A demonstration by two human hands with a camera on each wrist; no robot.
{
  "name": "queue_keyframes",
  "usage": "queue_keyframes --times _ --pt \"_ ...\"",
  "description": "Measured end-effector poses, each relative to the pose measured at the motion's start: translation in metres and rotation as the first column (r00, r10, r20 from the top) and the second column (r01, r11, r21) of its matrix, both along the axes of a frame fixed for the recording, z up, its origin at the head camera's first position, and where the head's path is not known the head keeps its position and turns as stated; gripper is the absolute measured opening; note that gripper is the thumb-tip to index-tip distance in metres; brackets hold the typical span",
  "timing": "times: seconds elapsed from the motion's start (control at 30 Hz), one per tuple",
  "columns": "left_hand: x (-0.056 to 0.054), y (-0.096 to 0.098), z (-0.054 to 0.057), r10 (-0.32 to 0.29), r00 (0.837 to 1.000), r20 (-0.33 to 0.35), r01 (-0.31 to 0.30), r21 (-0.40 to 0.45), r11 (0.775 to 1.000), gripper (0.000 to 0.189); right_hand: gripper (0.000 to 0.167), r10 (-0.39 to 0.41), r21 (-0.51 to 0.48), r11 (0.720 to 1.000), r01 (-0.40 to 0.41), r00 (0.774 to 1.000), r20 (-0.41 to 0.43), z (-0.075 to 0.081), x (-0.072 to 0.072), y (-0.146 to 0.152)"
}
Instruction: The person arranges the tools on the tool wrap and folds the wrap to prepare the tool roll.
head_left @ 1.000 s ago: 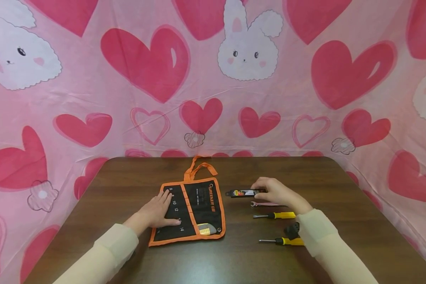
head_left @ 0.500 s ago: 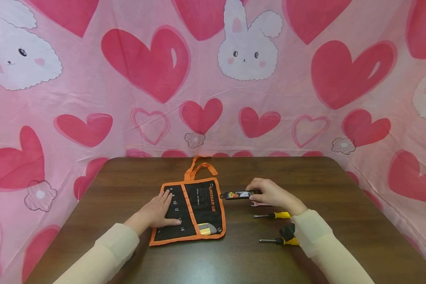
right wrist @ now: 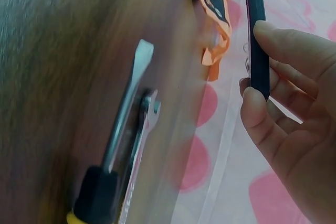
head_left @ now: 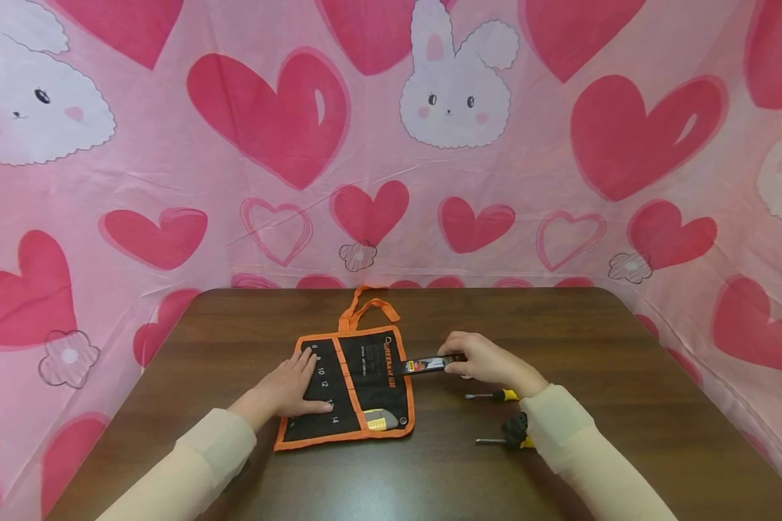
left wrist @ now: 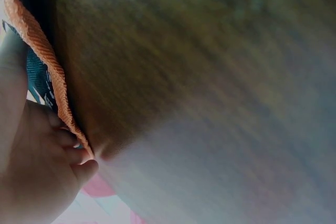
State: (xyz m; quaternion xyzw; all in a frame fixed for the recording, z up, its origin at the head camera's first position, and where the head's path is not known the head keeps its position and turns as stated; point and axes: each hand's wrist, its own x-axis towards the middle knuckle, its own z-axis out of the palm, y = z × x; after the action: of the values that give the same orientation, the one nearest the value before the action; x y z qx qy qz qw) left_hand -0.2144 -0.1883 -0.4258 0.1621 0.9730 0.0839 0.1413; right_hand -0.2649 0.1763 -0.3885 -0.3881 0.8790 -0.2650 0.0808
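Note:
A black tool pouch (head_left: 378, 383) with orange trim lies spread on the table, numbers printed down its left part. On that left part rests my left hand (head_left: 283, 389), fingers extended and thumb spread; the left wrist view shows it along the orange edge (left wrist: 55, 77). My right hand (head_left: 485, 358) pinches the right end of a slim black case (head_left: 423, 365) with a printed label. The case's left end meets or overlaps the pouch's right edge. In the right wrist view, thumb and fingers hold the dark case (right wrist: 257, 51) by its edges. A yellow-grey utility knife (head_left: 381, 420) sits in a lower pouch pocket.
Right of the pouch lie two yellow-handled screwdrivers, an upper one (head_left: 489, 396) and a lower one (head_left: 492, 441), partly hidden by my right sleeve. An open-end wrench (right wrist: 139, 153) lies beside a screwdriver (right wrist: 123, 114). Orange ties (head_left: 368, 311) trail behind the pouch.
My right hand has carried the slim black case leftward, from beside the pouch to its right edge. My left hand and the pouch stay in place.

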Motion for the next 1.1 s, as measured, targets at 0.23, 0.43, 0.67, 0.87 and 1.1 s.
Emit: queue_keyframes --times 0.23,0.43,0.67,0.87,1.1 --pt "0.0 0.0 0.001 -0.011 1.0 -0.008 0.011 -0.016 1.0 0.107 0.017 0.046 0.031 0.999 -0.044 0.996 -0.073 -0.006 0.001 -0.012" --pt "0.0 0.0 0.001 -0.014 1.0 -0.012 0.014 -0.011 1.0 0.107 0.017 0.043 0.054 0.998 -0.041 0.998 -0.043 -0.011 0.005 -0.024" --pt "0.0 0.001 0.0 -0.007 1.0 -0.008 0.007 -0.006 1.0 0.108 0.017 0.053 0.063 0.997 -0.052 0.998 -0.015 -0.015 0.009 -0.035" --pt "0.001 0.001 0.0 -0.006 1.0 -0.002 0.006 -0.005 1.0 0.109 0.017 0.055 0.075 0.996 -0.054 0.998 -0.017 -0.019 0.011 -0.043" --pt "0.001 -0.001 0.0 -0.009 1.0 -0.002 0.009 -0.004 1.0 0.109 0.02 0.064 0.068 0.996 -0.058 0.994 -0.088 -0.022 0.014 -0.053"
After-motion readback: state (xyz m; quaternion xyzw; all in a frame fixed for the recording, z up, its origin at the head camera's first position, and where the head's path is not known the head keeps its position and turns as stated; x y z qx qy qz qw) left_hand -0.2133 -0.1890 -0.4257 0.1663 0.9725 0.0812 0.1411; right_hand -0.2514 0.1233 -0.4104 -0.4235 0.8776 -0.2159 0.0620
